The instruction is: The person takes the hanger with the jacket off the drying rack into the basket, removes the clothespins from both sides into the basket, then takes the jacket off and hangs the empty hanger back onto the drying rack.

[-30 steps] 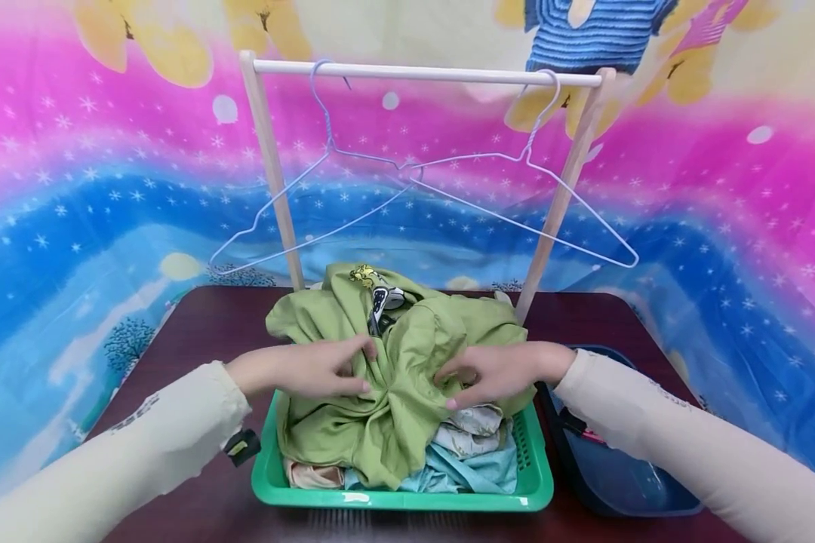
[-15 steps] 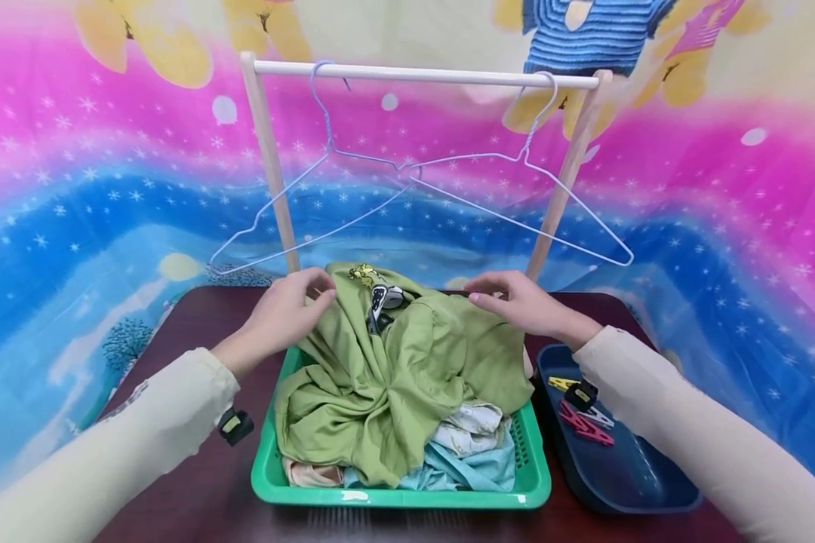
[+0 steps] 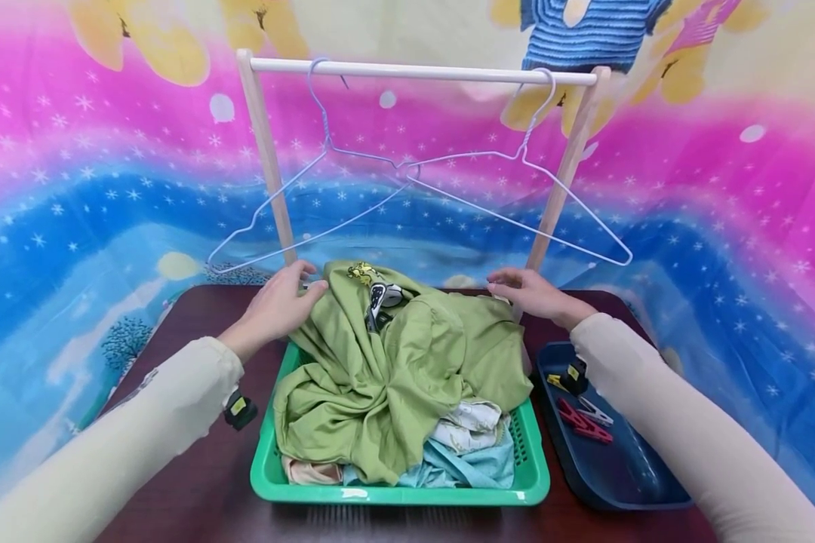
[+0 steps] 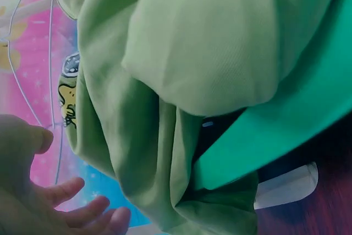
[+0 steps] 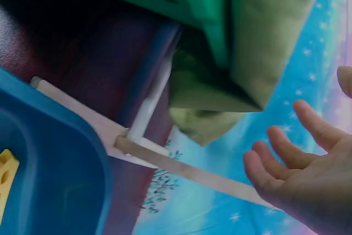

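A crumpled green garment (image 3: pixel 414 354) with a cartoon print lies heaped over a green basket (image 3: pixel 401 495). My left hand (image 3: pixel 278 305) is at its far left side, and my right hand (image 3: pixel 533 294) is at its far right side. In the left wrist view, the left hand (image 4: pixel 38 191) has loosely bent, spread fingers and a gap from the cloth. The right wrist view shows the right hand (image 5: pixel 308 163) with fingers apart, holding nothing. Below the garment are a white patterned cloth (image 3: pixel 472 426), a light blue cloth (image 3: pixel 485 464) and a peach cloth (image 3: pixel 312 472).
Behind the basket stands a wooden rack with a white bar (image 3: pixel 424 72). Two wire hangers hang from it, a left hanger (image 3: pixel 327 124) and a right hanger (image 3: pixel 527 137). To the right, a dark blue tray (image 3: pixel 625 475) holds red clothespins (image 3: pixel 584 422), a white one and a yellow one.
Both hands have moved from the middle of the green garment outward and away to its far sides. In the last half second they have drifted slightly further apart. The garment looks little changed.
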Demonstrator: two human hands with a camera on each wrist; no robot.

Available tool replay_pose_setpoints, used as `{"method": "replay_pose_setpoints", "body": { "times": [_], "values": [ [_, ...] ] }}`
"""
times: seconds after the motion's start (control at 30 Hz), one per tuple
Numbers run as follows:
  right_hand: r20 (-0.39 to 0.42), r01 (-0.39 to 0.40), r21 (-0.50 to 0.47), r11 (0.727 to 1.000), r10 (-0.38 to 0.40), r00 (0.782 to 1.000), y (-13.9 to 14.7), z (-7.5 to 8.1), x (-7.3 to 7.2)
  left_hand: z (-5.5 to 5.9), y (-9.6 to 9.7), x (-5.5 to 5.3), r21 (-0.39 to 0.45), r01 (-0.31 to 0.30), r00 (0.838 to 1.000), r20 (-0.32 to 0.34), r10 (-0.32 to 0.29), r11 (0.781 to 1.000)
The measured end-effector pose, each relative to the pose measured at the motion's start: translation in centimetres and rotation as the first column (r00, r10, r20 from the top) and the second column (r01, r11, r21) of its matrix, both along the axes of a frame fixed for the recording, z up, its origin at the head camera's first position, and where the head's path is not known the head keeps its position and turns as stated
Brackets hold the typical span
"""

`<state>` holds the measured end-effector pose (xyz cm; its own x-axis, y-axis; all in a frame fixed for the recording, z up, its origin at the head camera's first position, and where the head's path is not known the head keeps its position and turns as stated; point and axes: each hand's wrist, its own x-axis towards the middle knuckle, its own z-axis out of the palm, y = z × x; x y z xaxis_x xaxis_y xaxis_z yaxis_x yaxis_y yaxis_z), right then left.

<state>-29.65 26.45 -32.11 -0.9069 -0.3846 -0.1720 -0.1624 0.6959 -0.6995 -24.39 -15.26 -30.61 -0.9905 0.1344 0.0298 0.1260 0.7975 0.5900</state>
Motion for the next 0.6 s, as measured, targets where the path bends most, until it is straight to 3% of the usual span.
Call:
{"method": "replay_pose_setpoints", "body": {
  "times": [0.3, 0.6],
  "values": [
    [0.191, -0.091, 0.163, 0.982, 0.059, 0.98, -0.1, -1.7, -1.1, -0.4, 0.4, -1.4, -0.026, 0.035, 0.985, 0.171, -0.03, 0.999],
    [0.342, -0.193, 0.233, 0.953, 0.106, 0.934, -0.9, -2.8, -1.5, -1.2, 0.9, -2.0, -0.037, 0.1, 0.942, 0.325, -0.082, 0.994]
  ]
}}
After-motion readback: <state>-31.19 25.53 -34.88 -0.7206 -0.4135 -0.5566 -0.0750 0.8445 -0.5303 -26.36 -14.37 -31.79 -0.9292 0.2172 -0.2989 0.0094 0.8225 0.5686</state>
